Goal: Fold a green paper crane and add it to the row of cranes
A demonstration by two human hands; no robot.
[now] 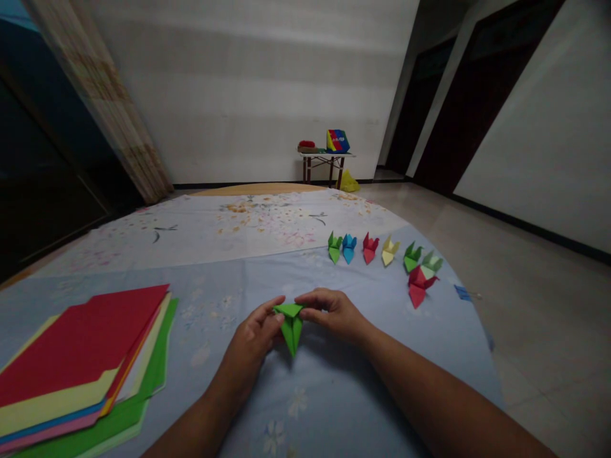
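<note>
Hands meet at lower centre of frame: left hand (pixel 252 334) and right hand (pixel 331 313) both pinching green origami piece (pixel 291 324), grip closed on its top edge, point hanging toward floral sheet (pixel 334 381). Stack of coloured paper (pixel 81 362) lower left. Row of finished folded figures (pixel 386 254) right of centre, well apart from hands.

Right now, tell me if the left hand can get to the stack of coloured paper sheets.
Probably yes: the left hand pinches the green folded paper, but only bare cloth lies between it and the paper stack.
</note>
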